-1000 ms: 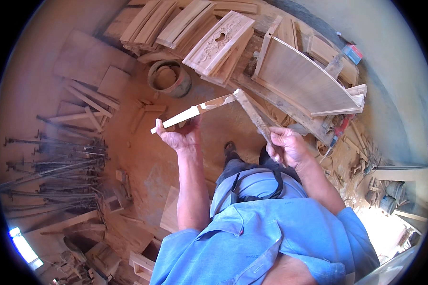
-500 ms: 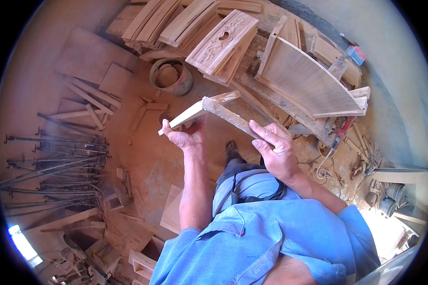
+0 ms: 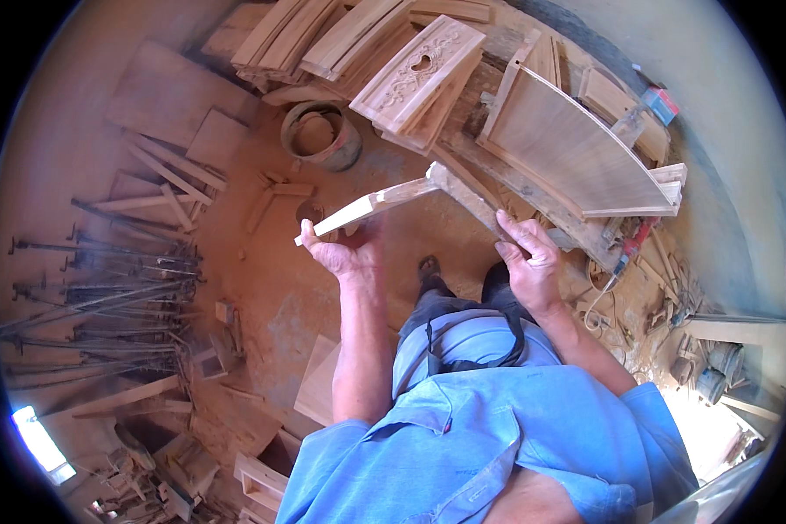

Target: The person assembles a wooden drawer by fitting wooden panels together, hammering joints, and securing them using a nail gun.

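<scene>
Between the two hands, above the floor (image 3: 275,293), a pale strip (image 3: 348,215) is running away and to the right. The left hand (image 3: 345,257) is gripping its near end, some fingers hidden beneath. The right hand (image 3: 533,260) is pinching a brownish stick (image 3: 469,203), whose far end is meeting the strip's far end in view; whether they are touching, I cannot tell. Beyond the left hand, a bucket (image 3: 342,154) is standing on the floor. Farther off, a carved panel (image 3: 402,92) is lying between stacked boards (image 3: 351,39) and a curved panel (image 3: 576,144). Far left, dark bars (image 3: 118,291) are lying side by side.
</scene>
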{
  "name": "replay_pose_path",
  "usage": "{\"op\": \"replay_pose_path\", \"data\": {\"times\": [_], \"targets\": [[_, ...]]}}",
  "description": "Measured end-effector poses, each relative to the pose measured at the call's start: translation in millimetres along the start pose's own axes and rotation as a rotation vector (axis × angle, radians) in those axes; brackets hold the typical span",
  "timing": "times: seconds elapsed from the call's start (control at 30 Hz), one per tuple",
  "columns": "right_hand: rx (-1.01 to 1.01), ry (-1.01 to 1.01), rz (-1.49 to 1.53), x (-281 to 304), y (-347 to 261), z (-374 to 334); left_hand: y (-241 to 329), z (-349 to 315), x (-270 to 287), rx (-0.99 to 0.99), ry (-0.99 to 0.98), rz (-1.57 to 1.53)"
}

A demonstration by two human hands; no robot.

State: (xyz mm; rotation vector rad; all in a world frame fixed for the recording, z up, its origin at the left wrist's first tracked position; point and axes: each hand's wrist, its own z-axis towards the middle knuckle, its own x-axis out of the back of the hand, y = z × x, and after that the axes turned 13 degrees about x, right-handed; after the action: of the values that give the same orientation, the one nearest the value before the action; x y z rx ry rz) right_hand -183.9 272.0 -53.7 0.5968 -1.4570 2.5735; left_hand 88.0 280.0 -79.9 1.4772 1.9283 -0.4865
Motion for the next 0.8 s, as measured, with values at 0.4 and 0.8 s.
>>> {"op": "replay_pose_path", "data": {"times": [0.4, 0.8], "targets": [[-0.085, -0.019, 0.036, 9.7, 21.7, -7.9, -1.8, 7.3, -2.0, 0.012, -0.048, -0.021], [-0.14, -0.167, 0.187, -0.9, -39.4, 15.8, -2.3, 22.2, 0.7, 0.0, -0.049, -0.018]]}}
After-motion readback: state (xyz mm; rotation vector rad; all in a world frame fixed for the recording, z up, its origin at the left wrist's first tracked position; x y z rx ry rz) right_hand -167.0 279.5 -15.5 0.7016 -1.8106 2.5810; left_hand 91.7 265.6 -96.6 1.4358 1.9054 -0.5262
